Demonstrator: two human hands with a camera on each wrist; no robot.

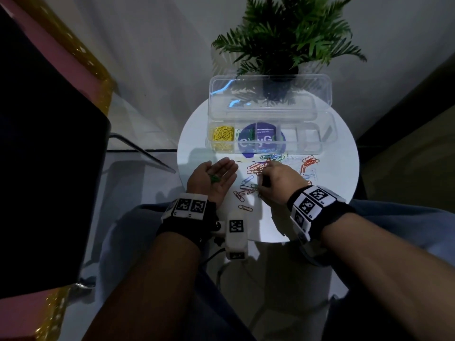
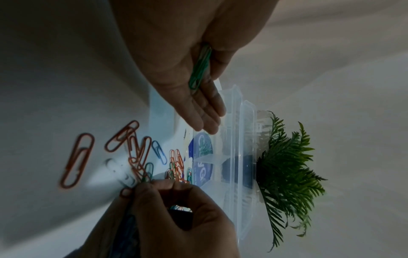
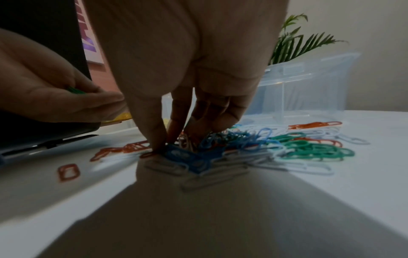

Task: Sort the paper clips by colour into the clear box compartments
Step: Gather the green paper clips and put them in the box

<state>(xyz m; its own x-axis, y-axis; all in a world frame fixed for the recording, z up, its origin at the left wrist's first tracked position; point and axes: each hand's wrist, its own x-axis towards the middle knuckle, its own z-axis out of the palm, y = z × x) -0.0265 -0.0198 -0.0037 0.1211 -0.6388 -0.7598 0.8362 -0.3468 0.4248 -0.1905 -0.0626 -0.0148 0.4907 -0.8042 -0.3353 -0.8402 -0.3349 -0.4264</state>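
My left hand (image 1: 213, 177) lies palm up, fingers straight, green clips (image 2: 199, 69) resting in it. My right hand (image 1: 275, 183) reaches fingertips-down into the mixed paper clips (image 3: 243, 148) on the white counter (image 1: 339, 168); whether it pinches one, I cannot tell. Beyond stands the clear box (image 1: 327, 141), yellow clips (image 1: 222, 136) in its leftmost compartment. The purple label (image 1: 261, 139) under it reads "clean"; the rest is obscured.

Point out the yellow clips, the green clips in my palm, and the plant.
yellow clips (image 1: 222, 137): head view, middle of the pile.
green clips (image 2: 199, 69): left wrist view, mid-bundle.
plant (image 1: 288, 38): head view, central fronds.
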